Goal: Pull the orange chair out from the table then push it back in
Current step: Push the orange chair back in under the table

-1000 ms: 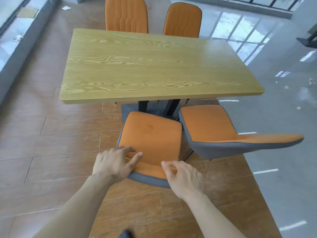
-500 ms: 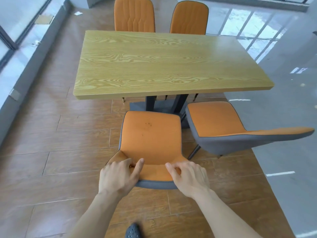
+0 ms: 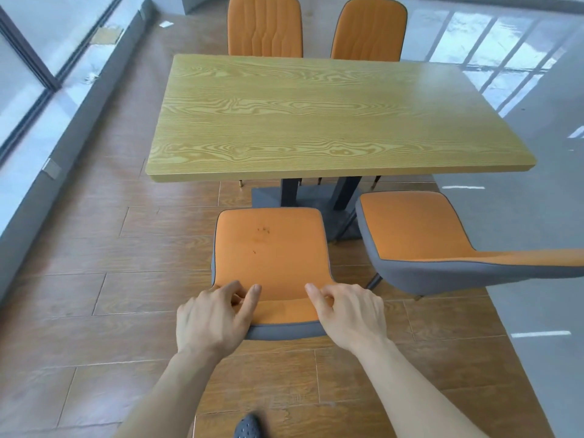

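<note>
The orange chair (image 3: pixel 271 248) with a grey shell stands in front of me, its whole seat clear of the near edge of the wooden table (image 3: pixel 316 121). My left hand (image 3: pixel 215 314) grips the top of the backrest on the left, fingers curled over its orange face. On the right of the backrest top, my right hand (image 3: pixel 347 311) holds it the same way. Small dark spots mark the seat.
A second orange chair (image 3: pixel 420 235) stands close on the right, turned sideways, its back reaching to the frame's right edge. Two more orange chairs (image 3: pixel 265 26) are at the table's far side. The black table base (image 3: pixel 316 197) lies ahead. A window wall runs along the left.
The chair has come back toward me with both hands on its backrest; its seat front, close under the table edge a second ago, now shows a strip of floor before the table.
</note>
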`<state>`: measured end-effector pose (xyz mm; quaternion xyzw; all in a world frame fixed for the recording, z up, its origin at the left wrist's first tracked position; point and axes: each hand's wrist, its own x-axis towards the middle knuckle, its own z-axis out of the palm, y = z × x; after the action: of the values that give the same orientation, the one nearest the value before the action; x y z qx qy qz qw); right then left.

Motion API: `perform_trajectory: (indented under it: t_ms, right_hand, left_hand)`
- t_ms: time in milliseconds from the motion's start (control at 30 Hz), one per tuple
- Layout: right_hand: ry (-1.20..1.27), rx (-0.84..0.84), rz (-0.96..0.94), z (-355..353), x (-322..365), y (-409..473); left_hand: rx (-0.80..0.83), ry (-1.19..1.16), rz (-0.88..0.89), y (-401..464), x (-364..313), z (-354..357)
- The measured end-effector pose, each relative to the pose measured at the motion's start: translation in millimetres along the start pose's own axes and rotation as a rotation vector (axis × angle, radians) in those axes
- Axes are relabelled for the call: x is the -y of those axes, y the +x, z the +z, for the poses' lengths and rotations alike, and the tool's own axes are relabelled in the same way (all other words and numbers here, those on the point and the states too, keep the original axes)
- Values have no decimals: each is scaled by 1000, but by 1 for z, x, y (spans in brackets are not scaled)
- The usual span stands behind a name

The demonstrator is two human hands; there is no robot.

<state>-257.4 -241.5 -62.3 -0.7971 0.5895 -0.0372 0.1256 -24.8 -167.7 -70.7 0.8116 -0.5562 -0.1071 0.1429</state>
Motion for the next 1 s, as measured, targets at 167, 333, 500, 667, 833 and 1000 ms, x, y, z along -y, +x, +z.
perform_trajectory:
  t_ms: [167, 333, 500, 667, 833, 1000]
  right_hand:
    - [4, -4, -17, 0, 6, 27]
    - [15, -26, -13, 2, 14, 53]
    - [22, -28, -8, 10, 24, 58]
    - [17, -10, -17, 5, 21, 60]
    - [23, 11, 0, 2, 10, 57]
    - [31, 11, -5, 3, 6, 57]
  left_hand:
    - [25, 3, -14, 29, 4, -2]
    - [17, 7, -13, 61, 12, -2]
    - [-1, -3, -23, 68, 22, -4]
    - [-1, -17, -25, 64, 16, -4]
    - [18, -15, -29, 57, 8, 2]
    - [43, -14, -43, 55, 6, 3]
